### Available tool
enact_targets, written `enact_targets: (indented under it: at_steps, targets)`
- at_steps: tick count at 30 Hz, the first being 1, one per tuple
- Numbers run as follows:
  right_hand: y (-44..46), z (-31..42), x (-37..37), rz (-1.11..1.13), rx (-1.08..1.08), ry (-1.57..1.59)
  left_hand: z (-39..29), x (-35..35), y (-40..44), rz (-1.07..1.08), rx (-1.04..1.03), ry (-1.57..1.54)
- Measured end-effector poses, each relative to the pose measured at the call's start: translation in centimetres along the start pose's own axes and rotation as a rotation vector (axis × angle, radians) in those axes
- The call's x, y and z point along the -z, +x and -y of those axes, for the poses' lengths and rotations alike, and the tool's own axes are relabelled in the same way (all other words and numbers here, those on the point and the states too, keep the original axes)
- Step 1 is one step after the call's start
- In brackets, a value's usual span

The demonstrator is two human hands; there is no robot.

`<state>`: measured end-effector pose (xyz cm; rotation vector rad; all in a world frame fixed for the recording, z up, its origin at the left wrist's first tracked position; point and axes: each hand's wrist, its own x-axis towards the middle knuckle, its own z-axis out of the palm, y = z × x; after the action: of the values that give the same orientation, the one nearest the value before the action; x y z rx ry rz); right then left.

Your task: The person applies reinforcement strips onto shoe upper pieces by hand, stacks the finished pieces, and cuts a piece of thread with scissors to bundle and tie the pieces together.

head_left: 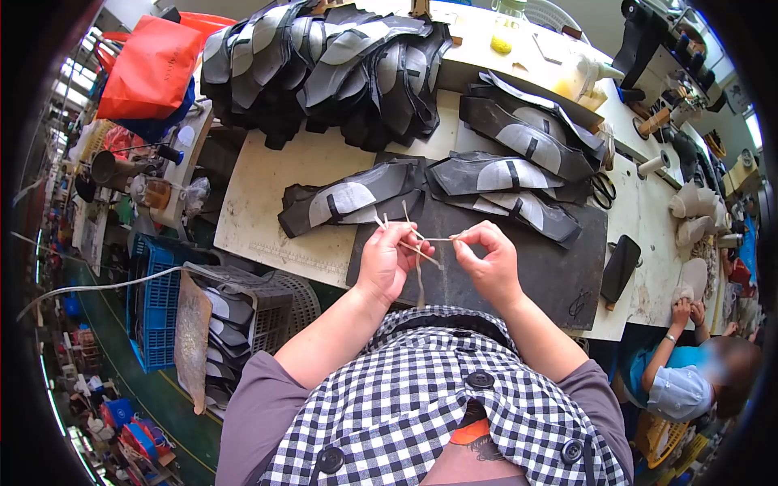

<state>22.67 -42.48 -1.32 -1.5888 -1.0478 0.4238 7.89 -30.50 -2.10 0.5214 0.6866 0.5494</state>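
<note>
Over the dark work board [519, 259], my left hand [384, 263] is closed on several thin beige cords [421, 283] that stick out between the fingers. Their loose ends point up and down. My right hand [493, 263] pinches the end of one cord, which stretches across the gap between both hands. Just beyond the hands lie dark grey fabric pieces [350, 198] with light grey rounded patches and a short black strip, resembling shoe uppers. More such pieces [506, 178] overlap to the right.
A big heap of similar pieces [324, 65] fills the back left. Black-handled scissors [604, 191] and a black flat object [621, 269] lie at right. Blue crate [158, 300] and basket with pieces [279, 312] stand at lower left. Another person [681, 381] sits at right.
</note>
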Motion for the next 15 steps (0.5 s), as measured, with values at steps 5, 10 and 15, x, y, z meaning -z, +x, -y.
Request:
enact_targets:
  at_steps: [5, 10, 15]
  targets:
    - [-0.2, -1.1, -0.1, 0.104, -0.43, 0.571, -0.1, -2.0, -0.7, 0.112, 0.055, -0.038]
    - [0.0, -0.6, 0.6, 0.156, -0.253, 0.308, 0.6, -2.2, -0.5, 0.272, -0.04, 0.384]
    - [0.4, -0.1, 0.9, 0.144, -0.148, 0.232, 0.2, -3.6, -0.8, 0.266, -0.05, 0.452]
